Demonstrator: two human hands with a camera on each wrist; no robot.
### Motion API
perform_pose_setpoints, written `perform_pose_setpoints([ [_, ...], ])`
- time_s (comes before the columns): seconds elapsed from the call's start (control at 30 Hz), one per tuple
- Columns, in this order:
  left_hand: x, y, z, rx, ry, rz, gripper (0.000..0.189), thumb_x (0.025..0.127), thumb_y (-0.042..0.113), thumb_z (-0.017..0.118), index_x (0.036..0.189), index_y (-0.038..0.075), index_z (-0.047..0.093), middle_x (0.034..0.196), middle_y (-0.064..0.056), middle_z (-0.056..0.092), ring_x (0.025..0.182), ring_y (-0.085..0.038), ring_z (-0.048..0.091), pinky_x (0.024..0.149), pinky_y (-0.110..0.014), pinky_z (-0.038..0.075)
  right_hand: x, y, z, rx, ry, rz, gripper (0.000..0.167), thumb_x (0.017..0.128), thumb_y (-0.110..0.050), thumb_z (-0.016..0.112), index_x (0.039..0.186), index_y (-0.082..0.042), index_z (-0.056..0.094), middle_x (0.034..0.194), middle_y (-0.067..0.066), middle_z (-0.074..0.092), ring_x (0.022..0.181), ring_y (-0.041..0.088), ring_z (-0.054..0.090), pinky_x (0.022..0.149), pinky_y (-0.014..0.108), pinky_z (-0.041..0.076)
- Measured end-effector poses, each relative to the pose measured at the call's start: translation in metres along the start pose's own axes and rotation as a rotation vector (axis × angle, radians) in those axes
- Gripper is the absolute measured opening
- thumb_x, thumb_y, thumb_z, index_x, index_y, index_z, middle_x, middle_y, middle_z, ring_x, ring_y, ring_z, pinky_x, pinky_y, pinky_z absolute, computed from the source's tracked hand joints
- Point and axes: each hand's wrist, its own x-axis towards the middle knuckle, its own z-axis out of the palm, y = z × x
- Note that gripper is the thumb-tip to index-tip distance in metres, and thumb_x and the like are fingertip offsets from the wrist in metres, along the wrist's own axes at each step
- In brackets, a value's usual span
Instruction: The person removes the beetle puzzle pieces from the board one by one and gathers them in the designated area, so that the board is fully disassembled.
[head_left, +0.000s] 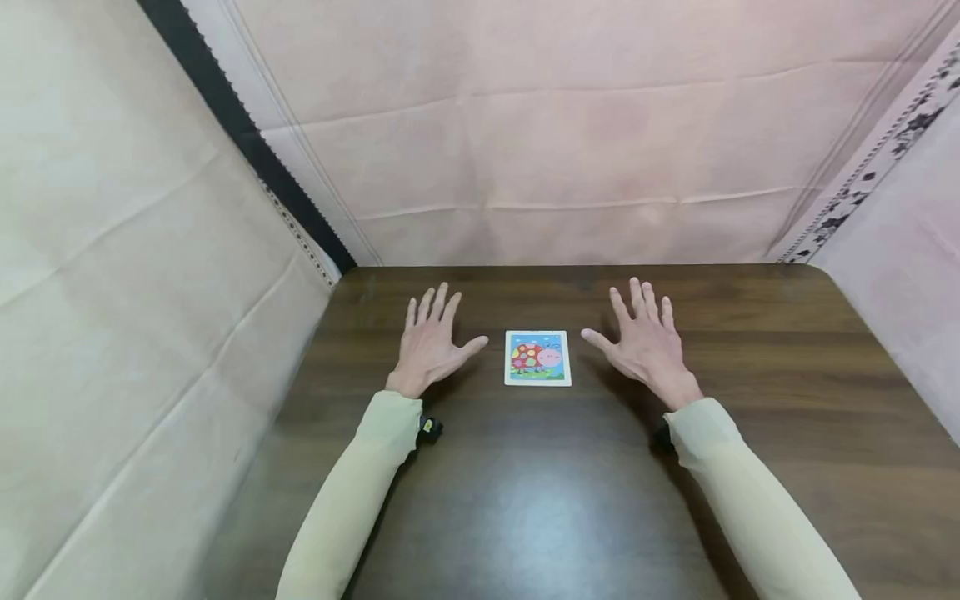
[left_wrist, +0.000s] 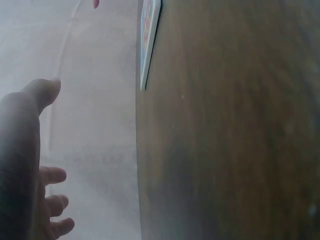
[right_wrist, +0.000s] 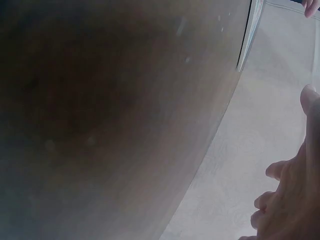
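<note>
**While the left hand (head_left: pixel 430 348) and the right hand (head_left: pixel 647 346) are hovering apart, a picture panel (head_left: pixel 537 358) is lying between them**

As the head view is looking down, the square panel is resting flat on a brown wooden table (head_left: pixel 540 517), showing a red-shelled, spotted ladybug with a pink face against blue and green, all inside a white border. To its left, the left hand is holding its fingers straight, its thumb standing out towards the panel and ending just beside it. Mirroring that on the other side, the right hand is pointing its thumb at the panel's right edge, also without touching; both grips are standing apart. Pale sleeves (head_left: pixel 352 500) are covering the forearms, and a small black device (head_left: pixel 430 428) is sitting at the left wrist. Behind the table, a creased pale cloth (head_left: pixel 570 142) is hanging, and a dark band (head_left: pixel 247 133) is running down its left side.

In the left wrist view, the left thumb is reaching out well apart from the fingers below it, and the panel is appearing nearly edge-on at the top, lying on the table. A fingertip is peeking in at the upper edge.

In the right wrist view, the right hand is filling the lower right corner, thumb and fingers apart, while the panel is showing as a thin sliver near the top. Other fingertips are entering the upper right corner.
</note>
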Motion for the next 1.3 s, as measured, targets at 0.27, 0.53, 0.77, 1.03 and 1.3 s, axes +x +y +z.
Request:
perform_pose_setpoints([
  [0.27, 0.002, -0.005, 0.002, 0.005, -0.018, 0.018, 0.105, 0.096, 0.084, 0.049, 0.175, 0.018, 0.027, 0.186, -0.011, 0.013, 0.173, -0.036, 0.012, 0.140, -0.060, 0.004, 0.002, -0.007, 0.002, -0.005, 0.001, 0.009, 0.106, 0.102, -0.080, 0.046, 0.175, -0.008, 0.019, 0.183, 0.028, -0.001, 0.170, 0.052, 0.000, 0.135, 0.072, -0.003],
  [0.53, 0.001, -0.009, 0.001, 0.030, -0.016, -0.005, 0.104, 0.095, 0.082, 0.052, 0.175, 0.021, 0.025, 0.186, -0.011, 0.010, 0.173, -0.037, 0.010, 0.140, -0.059, 0.003, 0.007, -0.010, 0.005, 0.005, 0.005, -0.007, 0.106, 0.101, -0.081, 0.045, 0.175, -0.009, 0.020, 0.183, 0.029, 0.001, 0.170, 0.052, 0.000, 0.135, 0.072, -0.003],
  [0.77, 0.001, -0.008, 0.004, 0.016, -0.016, 0.007, 0.107, 0.096, 0.082, 0.052, 0.177, 0.022, 0.017, 0.186, -0.011, 0.009, 0.174, -0.037, 0.008, 0.140, -0.060, 0.002, 0.006, -0.009, 0.005, -0.003, 0.005, 0.000, 0.105, 0.102, -0.080, 0.047, 0.175, -0.008, 0.021, 0.182, 0.029, 0.003, 0.169, 0.054, 0.003, 0.134, 0.073, -0.002],
  [1.03, 0.003, -0.009, 0.002, 0.016, 0.001, 0.007, 0.107, 0.095, 0.082, 0.054, 0.177, 0.023, 0.017, 0.186, -0.011, 0.010, 0.173, -0.040, 0.011, 0.140, -0.061, 0.004, 0.006, -0.010, 0.005, -0.009, -0.024, 0.004, 0.106, 0.102, -0.081, 0.045, 0.176, -0.011, 0.018, 0.183, 0.028, -0.001, 0.169, 0.054, 0.002, 0.134, 0.073, -0.001],
  [1.3, 0.001, -0.007, 0.001, -0.079, -0.004, -0.018, 0.105, 0.095, 0.080, 0.055, 0.176, 0.021, 0.022, 0.184, -0.014, 0.018, 0.170, -0.042, 0.018, 0.139, -0.063, 0.009, 0.003, -0.012, 0.006, 0.011, -0.031, 0.006, 0.108, 0.099, -0.082, 0.050, 0.175, -0.011, 0.020, 0.181, 0.031, 0.008, 0.167, 0.058, 0.009, 0.132, 0.076, 0.002],
])
